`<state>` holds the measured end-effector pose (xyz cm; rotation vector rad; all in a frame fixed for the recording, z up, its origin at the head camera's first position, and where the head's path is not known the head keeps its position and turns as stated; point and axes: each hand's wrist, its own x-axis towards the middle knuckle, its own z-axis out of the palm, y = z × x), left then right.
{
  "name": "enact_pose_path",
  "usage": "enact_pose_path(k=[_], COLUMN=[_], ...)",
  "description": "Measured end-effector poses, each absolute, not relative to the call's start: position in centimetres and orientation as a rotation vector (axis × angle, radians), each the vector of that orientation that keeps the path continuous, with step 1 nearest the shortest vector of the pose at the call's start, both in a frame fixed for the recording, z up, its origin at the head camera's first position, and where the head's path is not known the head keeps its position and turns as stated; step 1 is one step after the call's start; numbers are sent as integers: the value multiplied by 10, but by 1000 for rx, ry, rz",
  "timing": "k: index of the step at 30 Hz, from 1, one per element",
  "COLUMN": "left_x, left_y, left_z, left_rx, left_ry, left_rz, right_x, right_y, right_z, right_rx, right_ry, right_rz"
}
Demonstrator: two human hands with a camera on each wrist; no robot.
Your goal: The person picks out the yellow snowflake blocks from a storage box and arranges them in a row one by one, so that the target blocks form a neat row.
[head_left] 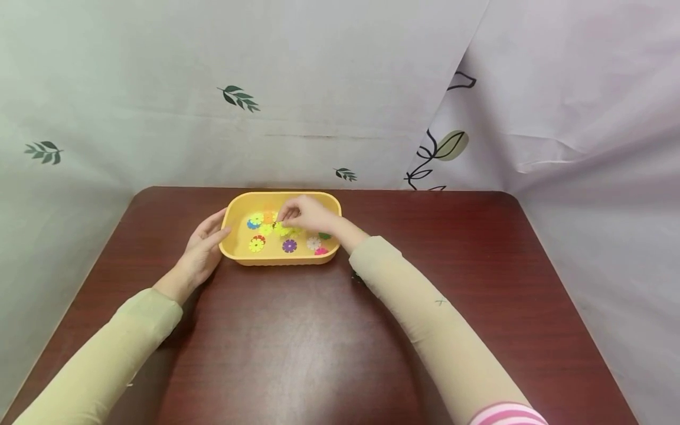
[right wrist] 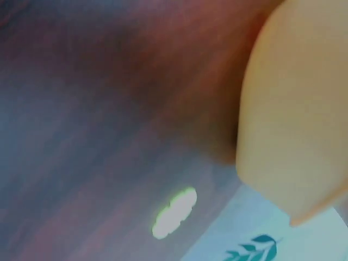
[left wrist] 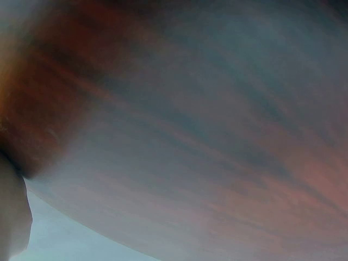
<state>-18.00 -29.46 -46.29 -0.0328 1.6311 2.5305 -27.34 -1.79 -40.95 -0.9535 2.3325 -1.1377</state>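
A yellow plastic tub (head_left: 281, 260) stands near the back of the table, with several notched snowflake discs lying in it. Among them are a purple disc (head_left: 289, 245), a white disc (head_left: 313, 242) and a blue disc (head_left: 253, 224). My left hand (head_left: 202, 251) grips the tub's left end, thumb over the rim and fingers along the outside. Inside the tub, my right hand (head_left: 308, 214) has its fingertips together and pinches a small dark disc (head_left: 275, 225), partly hidden. The right wrist view shows the tub's outer wall (right wrist: 293, 119), but no fingers.
A pale yellow-green disc (right wrist: 174, 213) lies on the table outside the tub. Something dark green (head_left: 356, 276) shows beside the right forearm. A leaf-patterned white curtain (head_left: 319, 106) hangs behind the brown table (head_left: 297, 330).
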Motion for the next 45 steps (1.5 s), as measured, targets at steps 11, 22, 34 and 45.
enact_pose_path(k=[11, 22, 34, 45], left_x=[-182, -180, -181, -181], left_y=[-294, -297, -294, -294], left_z=[-465, -466, -466, -466], left_rx=[2, -3, 12, -5], left_ry=[1598, 1600, 1614, 1629], left_rz=[2556, 2553, 2553, 2544], right_x=[-281, -289, -286, -284], right_y=[24, 75, 133, 162], right_z=[-384, -372, -379, -408], right_rx=[-931, -817, -718, -586], right_ry=[2445, 2508, 2537, 2539], right_rz=[-1166, -1223, -1235, -1148])
